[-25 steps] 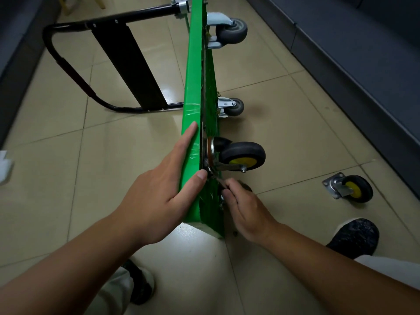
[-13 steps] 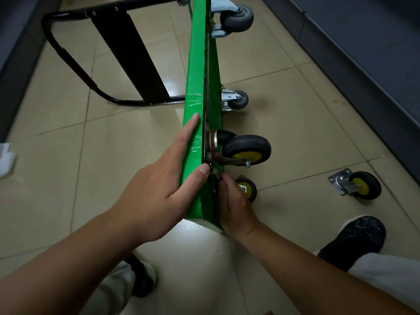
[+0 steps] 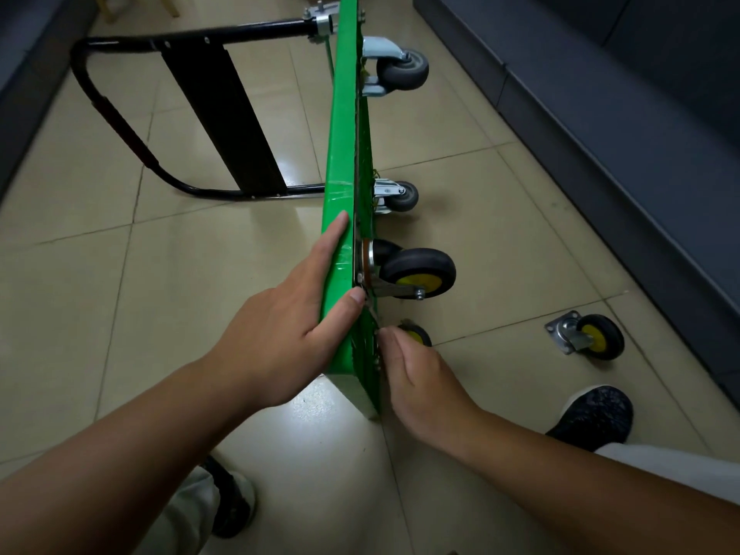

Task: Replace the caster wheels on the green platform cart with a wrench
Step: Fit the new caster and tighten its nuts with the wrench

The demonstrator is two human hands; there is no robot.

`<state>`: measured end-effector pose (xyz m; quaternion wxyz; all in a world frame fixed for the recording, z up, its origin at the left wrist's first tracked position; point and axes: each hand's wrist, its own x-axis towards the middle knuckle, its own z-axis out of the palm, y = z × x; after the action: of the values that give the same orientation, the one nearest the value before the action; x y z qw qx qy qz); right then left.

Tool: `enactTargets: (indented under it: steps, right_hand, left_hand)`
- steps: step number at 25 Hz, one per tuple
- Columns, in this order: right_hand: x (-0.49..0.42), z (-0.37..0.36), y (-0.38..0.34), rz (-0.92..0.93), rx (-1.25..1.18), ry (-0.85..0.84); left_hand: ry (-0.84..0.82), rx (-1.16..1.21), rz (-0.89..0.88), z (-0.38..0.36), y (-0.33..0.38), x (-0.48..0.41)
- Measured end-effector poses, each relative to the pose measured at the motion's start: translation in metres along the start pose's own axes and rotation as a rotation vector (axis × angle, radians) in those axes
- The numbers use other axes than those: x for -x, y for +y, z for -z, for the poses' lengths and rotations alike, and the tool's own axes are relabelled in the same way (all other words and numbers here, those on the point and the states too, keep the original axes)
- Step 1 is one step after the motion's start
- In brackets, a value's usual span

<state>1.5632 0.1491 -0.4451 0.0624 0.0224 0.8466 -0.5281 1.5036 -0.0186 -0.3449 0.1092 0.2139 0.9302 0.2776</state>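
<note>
Head view, floor: glossy beige floor tiles [image 3: 120,314] with thin grout lines; a bright patch of glare lies just beside the cart's near corner
Room: a dark grey wall panel [image 3: 600,134] runs along the right side, and another dark surface fills the far left edge
Cart: the green platform cart [image 3: 340,154] stands on its long edge on the tiles, deck facing left and underside facing right; creased clear tape shows on the green rim by the left hand
Handle: the black tubular handle [image 3: 120,122], with a flat black crossbar, extends out to the left of the deck
Far casters: an upper grey-wheeled caster [image 3: 402,70] and a lower grey-wheeled caster [image 3: 402,196] sit in silver brackets on the underside
Near casters: a black caster with yellow hub [image 3: 416,274] is mounted high on the underside; a second yellow-hubbed caster [image 3: 416,334] shows low down, mostly hidden behind the right hand
Loose caster: a black-and-yellow caster with silver mounting plate [image 3: 588,338] lies on the tiles, well apart from the cart on the right
Left hand: the left hand [image 3: 288,322] lies flat on the deck face with straight fingers and its thumb over the top rim, gripping nothing
Right hand: the right hand [image 3: 420,378] has curled fingers pinching a thin silver tool [image 3: 370,312], seemingly the wrench, whose tip reaches the mounted caster's plate
Feet: a black knit shoe with white sole [image 3: 592,414] is at the right, and a dark shoe [image 3: 232,510] is below the left forearm
</note>
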Motion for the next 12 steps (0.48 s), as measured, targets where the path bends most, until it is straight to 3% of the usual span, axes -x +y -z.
enactTargets:
  steps: [2, 5, 7, 9, 12]
  right_hand:
    - [0.004, 0.001, -0.017, -0.105, -0.083, -0.009]
    - [0.002, 0.002, -0.043, -0.321, -0.393, -0.038]
    - [0.005, 0.006, -0.051, -0.385, -0.435, -0.081]
    - [0.012, 0.012, -0.051, -0.375, -0.434, -0.08]
    - [0.02, 0.021, -0.03, -0.13, -0.18, 0.145]
  left_hand:
    - [-0.001, -0.005, 0.003, 0.001, 0.002, 0.0]
    - [0.006, -0.021, 0.004, 0.001, 0.001, 0.0]
    - [0.001, -0.028, 0.0, 0.001, 0.001, 0.0]
    - [-0.005, -0.029, -0.002, 0.002, 0.0, 0.0]
    - [-0.017, -0.018, 0.003, 0.002, 0.0, -0.001]
